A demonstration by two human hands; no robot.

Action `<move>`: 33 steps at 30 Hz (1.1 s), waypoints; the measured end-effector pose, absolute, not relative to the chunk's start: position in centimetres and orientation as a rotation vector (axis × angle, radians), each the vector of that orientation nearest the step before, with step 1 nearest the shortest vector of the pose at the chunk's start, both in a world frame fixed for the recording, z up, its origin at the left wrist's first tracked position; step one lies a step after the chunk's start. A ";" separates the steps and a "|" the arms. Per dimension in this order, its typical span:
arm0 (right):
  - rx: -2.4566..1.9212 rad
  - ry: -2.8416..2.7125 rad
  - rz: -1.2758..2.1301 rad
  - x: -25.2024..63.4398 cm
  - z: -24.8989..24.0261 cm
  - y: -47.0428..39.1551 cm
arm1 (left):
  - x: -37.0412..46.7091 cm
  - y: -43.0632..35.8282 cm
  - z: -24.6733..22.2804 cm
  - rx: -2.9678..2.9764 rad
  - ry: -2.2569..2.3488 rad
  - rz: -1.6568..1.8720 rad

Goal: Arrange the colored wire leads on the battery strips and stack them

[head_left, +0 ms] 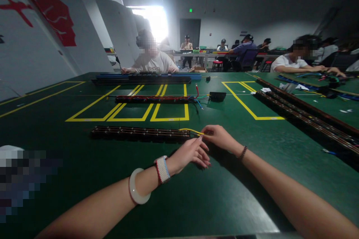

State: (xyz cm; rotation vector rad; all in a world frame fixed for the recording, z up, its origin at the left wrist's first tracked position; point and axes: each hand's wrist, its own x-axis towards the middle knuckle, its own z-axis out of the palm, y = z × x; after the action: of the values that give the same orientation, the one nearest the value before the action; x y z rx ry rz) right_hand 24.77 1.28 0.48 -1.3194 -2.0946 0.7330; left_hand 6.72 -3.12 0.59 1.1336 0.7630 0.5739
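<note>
A long dark strip with rows of small shiny metal points lies crosswise on the green table in front of me. A yellow wire comes off its right end, with a darker lead beside it. My right hand pinches the free end of the yellow wire between thumb and fingers. Close against it, my left hand has thumb and forefinger together near the wire, while its other fingers hang loosely bent. What sits between the left fingertips is too small to make out.
Behind the strip lies another dark strip with red and blue wires, beside a small black block. Long dark rails run along the right. Black and blue bars lie at the far edge, where a person sits.
</note>
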 end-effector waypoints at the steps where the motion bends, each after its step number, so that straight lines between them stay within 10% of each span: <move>1: -1.306 -2.093 0.659 24.6 0.5 1.0 | 6.8 -3.0 0.5 1.016 0.738 0.588; 13: -1.016 -2.673 -0.451 22.8 0.0 -1.3 | 6.8 -1.8 -0.8 0.581 0.556 0.872; 33: -0.980 -2.756 -0.328 23.6 2.6 -1.3 | 6.7 -1.3 -0.9 0.525 0.537 0.869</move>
State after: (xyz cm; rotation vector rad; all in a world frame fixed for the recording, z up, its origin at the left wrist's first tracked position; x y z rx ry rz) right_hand 23.63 -1.28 2.59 -0.9803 -2.7562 -0.3282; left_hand 6.73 -1.33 -0.94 0.5247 0.5366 0.8692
